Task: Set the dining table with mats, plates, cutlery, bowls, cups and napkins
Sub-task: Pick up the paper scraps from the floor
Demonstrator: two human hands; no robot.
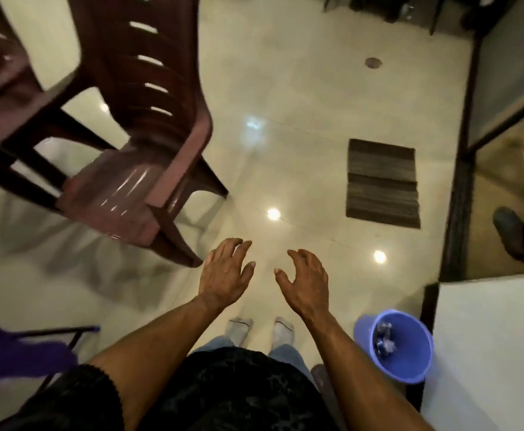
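Left hand [226, 273] and right hand [306, 280] hung empty over the tiled floor [301, 98], fingers spread and loosely curled, beside stacked maroon chairs [136, 169].

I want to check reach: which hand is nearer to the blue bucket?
Right. The right hand hangs up and left of the blue bucket; the left hand is farther left, beyond it.

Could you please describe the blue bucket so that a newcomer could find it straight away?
Start at the white surface at the lower right. The blue bucket stands on the floor against its left edge, beside the right hand's forearm. It is the only blue round container, with scraps inside.
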